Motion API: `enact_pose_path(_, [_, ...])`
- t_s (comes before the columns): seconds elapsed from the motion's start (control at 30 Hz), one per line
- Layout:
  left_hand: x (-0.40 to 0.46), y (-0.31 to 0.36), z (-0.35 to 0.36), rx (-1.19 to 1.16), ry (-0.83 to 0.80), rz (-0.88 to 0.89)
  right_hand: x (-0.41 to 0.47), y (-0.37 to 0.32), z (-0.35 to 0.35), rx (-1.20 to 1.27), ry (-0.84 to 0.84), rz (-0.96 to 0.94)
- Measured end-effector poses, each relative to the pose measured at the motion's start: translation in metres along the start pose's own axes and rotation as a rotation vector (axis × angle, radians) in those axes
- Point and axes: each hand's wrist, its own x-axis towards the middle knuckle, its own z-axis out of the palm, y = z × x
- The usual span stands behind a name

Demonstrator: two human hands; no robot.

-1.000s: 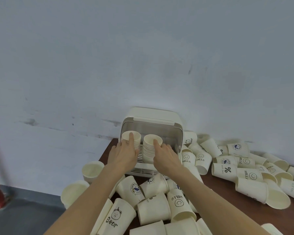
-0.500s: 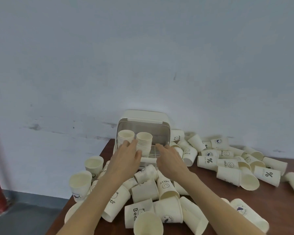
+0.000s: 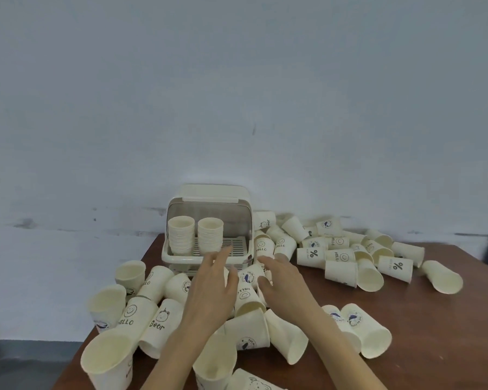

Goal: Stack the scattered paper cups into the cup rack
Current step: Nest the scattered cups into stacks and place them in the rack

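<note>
A cream cup rack (image 3: 181, 256) with a raised lid stands at the table's back edge against the wall. Inside it are two stacks of paper cups, a left stack (image 3: 181, 235) and a right stack (image 3: 210, 233). Several loose cream paper cups lie scattered in front of the rack, among them one marked "Bear" (image 3: 161, 326), and more to its right, such as a "%" cup (image 3: 395, 268). My left hand (image 3: 213, 288) hovers just in front of the rack, fingers straight and empty. My right hand (image 3: 282, 280) is beside it, fingers relaxed over a lying cup (image 3: 250, 275), holding nothing.
The brown wooden table (image 3: 434, 333) has its left edge close to several upright cups (image 3: 107, 305). A pale blue-grey wall rises directly behind the rack. Bare tabletop shows at the right front.
Both hands have drawn back from the two cup stacks in the rack toward me and now hover over the loose cups. The view has pulled back and shifted right.
</note>
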Motion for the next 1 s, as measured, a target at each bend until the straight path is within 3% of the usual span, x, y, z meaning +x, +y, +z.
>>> enact_pose_path(0.5, [-0.016,0.046,0.008,-0.109,-0.009,0.044,-0.046,0.02,-0.026,0.021,0.125,0.058])
enact_pose_path(1.0, [-0.025,0.05,0.016,-0.143,-0.085,-0.033,-0.081,0.048,-0.04,0.136,0.218,0.147])
